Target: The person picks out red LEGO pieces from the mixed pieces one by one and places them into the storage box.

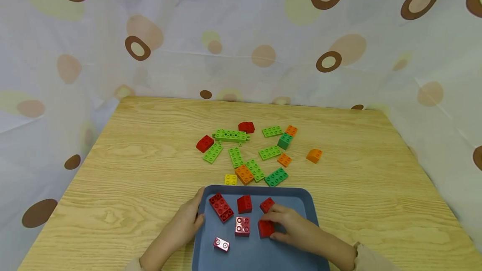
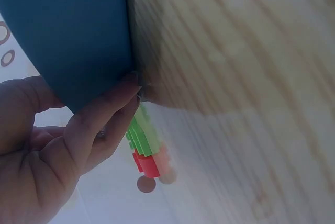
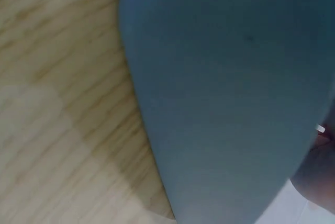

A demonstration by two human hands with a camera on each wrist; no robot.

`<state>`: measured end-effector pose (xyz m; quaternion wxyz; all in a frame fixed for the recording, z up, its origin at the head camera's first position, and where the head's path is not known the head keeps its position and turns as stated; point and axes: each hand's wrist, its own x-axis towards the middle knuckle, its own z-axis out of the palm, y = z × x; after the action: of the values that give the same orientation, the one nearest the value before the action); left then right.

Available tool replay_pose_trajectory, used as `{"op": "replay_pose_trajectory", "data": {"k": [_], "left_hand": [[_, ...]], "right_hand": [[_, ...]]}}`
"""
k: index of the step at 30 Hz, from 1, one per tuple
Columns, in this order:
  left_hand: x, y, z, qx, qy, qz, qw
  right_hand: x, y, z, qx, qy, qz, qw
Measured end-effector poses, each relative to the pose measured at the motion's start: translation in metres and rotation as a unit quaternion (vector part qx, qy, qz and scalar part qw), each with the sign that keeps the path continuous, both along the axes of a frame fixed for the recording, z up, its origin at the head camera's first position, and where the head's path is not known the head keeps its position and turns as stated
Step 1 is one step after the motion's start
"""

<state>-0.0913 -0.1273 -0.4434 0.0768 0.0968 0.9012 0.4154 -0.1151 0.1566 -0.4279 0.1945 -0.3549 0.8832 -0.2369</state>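
From the head camera, a blue tray [image 1: 301, 198] sits at the near edge of a wooden table [image 1: 132, 170], and the right hand [image 1: 297, 229] lies inside it with its fingers curled round a small red brick [image 1: 265, 228] on the tray floor, the brick at the fingertips on the hand's left side; a second red brick [image 1: 267, 204] lies just beyond the same fingers, touching or nearly so. The left hand [image 1: 188, 221] grips the tray's left rim, thumb over the edge, so the right hand is by far the nearer to the bricks. Farther left on the tray lie a long red brick [image 1: 221, 207] running diagonally, a sloped red brick [image 1: 244, 204] and two overturned ones [image 1: 242, 226]. Loose green and orange bricks [image 1: 256, 154] lie scattered on the table beyond the tray. From the left wrist, the fingers [image 2: 104, 114] press against the tray's blue wall [image 2: 68, 30] where it meets the wood; green and red bricks [image 2: 145, 145] show blurred beyond the fingertips. From the right wrist, only the tray [image 3: 225, 93], a strip of table and a sliver of fingertip [image 3: 322, 130] show, so the grip cannot be judged here.
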Motion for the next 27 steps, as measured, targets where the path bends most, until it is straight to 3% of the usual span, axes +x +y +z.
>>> {"op": "replay_pose_trajectory", "data": {"k": [13,22,27], "left_hand": [[0.0,0.001,0.001,0.004,-0.005,0.005,1.0],[0.0,0.0,0.001,0.005,-0.006,0.001,1.0],[0.0,0.001,0.0,-0.001,-0.001,0.002,1.0]], "right_hand": [[0.001,-0.001,0.003,0.016,0.019,0.007,0.9997],[-0.008,0.002,0.021,-0.032,0.099,-0.006,0.9945],[-0.021,-0.002,0.027,-0.044,0.123,-0.024,0.9912]]}}
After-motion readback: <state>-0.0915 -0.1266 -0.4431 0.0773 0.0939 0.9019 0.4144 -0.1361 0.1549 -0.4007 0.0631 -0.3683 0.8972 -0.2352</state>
